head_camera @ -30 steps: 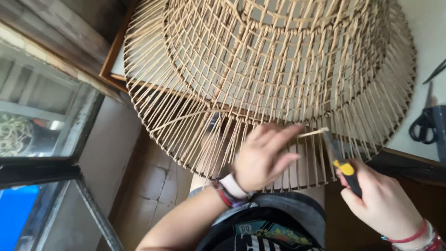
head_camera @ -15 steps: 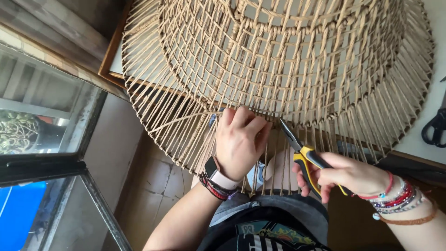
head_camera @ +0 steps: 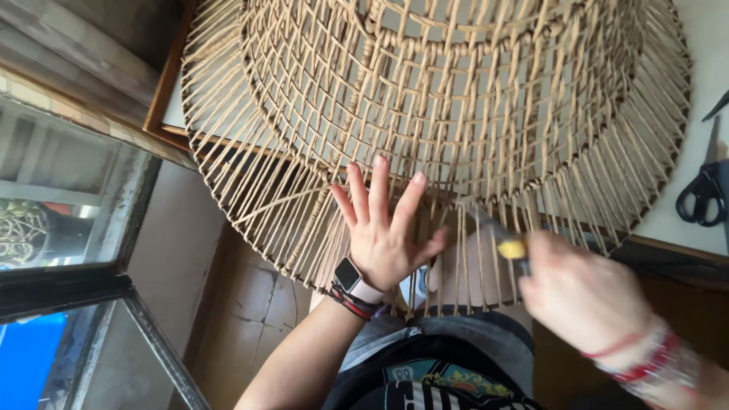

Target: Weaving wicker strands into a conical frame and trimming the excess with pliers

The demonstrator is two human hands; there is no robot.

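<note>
Far left: a glass pane in a dark metal window frame (head_camera: 72, 285), with a blue surface showing through its lower corner. Beside it, a wooden-framed table (head_camera: 171, 83) whose left edge runs diagonally, and below that edge a floor of brown tiles (head_camera: 250, 304). On the table rests a large round openwork basket of tan woven rattan (head_camera: 456, 91), upturned or tilted so that its loose upright spokes fan outward; the basket overhangs the near edge of the table and its spokes reach toward the person's lap. Left hand (head_camera: 383, 228): palm flat against the spokes at the lower rim of the basket, fingers (head_camera: 380, 182) spread and extended, thumb out to the right; a square-faced smartwatch on a pale strap (head_camera: 351, 275) and red and dark cord bracelets at the wrist. Right hand (head_camera: 581, 300): blurred, closed around a pair of yellow-handled cutting pliers (head_camera: 507, 244), fingers curled on the handles, the tip at a spoke just right of the left thumb; whether the pliers' jaws are shut on the spoke cannot be told. Red bead bracelets (head_camera: 653, 357) on the right wrist. Far right, on the table's pale top near its right edge: black-handled scissors (head_camera: 702, 186), lying well apart from both hands.
</note>
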